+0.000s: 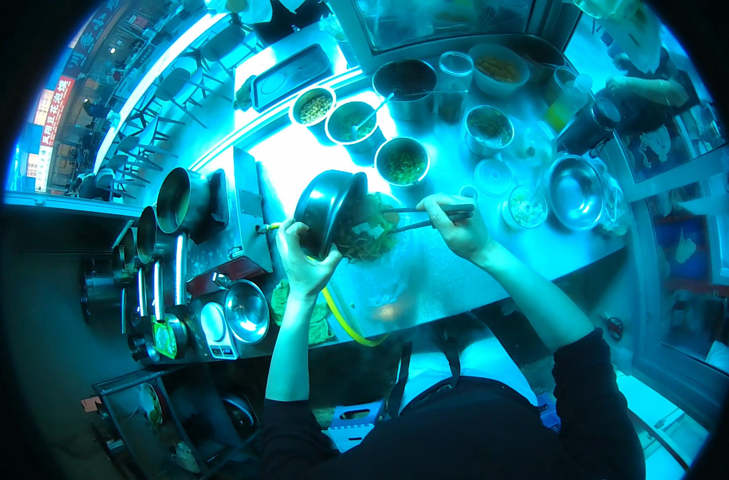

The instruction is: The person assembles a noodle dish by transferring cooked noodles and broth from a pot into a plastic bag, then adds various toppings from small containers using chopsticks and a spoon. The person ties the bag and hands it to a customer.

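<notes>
My left hand [307,255] grips the rim of a dark bowl [325,207], which is tilted on its side towards the right. Noodle-like food with pale and greenish pieces [367,237] lies at the bowl's mouth, over what looks like a clear plastic bag or container that is hard to make out. From the right, my right hand [457,228] holds a pair of dark chopsticks [409,225], their tips at the food. Just beyond stands a round container of chopped greens [404,165].
Further containers include one with a spoon [352,123] and one of beans or nuts [315,108]. Right are a steel bowl [576,192] and a bottle [568,105]. Pots [181,201], a kitchen scale [216,327] and a yellow hose [346,324] are left. Another person's arm [652,90] shows top right.
</notes>
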Tool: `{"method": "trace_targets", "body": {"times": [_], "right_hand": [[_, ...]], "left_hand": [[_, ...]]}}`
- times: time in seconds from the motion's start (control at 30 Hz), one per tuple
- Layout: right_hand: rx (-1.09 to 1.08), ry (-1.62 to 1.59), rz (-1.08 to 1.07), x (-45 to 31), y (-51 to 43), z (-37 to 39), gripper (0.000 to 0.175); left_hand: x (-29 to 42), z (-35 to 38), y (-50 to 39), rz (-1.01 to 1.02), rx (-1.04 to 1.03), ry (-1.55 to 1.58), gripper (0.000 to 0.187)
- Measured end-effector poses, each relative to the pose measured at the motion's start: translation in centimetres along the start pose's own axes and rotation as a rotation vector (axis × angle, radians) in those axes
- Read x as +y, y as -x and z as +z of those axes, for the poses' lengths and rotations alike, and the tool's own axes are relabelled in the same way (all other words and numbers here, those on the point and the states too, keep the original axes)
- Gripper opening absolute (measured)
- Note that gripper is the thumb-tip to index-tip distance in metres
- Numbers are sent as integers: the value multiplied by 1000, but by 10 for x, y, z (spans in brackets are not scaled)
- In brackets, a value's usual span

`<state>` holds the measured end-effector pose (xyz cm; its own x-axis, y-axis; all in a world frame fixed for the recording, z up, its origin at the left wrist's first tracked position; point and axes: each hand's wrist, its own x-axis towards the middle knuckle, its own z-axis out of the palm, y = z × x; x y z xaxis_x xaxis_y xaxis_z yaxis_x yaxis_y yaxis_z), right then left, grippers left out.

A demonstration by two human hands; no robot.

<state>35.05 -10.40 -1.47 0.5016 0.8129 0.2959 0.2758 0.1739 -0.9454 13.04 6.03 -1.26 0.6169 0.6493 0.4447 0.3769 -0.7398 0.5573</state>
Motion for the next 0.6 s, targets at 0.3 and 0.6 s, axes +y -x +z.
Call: {"method": "trace_targets", "body": {"times": [0.3, 0.6], "right_hand": [[-103, 171, -113, -18, -1, -6, 10], [63, -112, -364, -39, 3, 5, 10]], "left_hand": [[22, 5, 10, 21, -65, -130, 62], [47, -13, 0, 226, -50, -316, 56]]}}
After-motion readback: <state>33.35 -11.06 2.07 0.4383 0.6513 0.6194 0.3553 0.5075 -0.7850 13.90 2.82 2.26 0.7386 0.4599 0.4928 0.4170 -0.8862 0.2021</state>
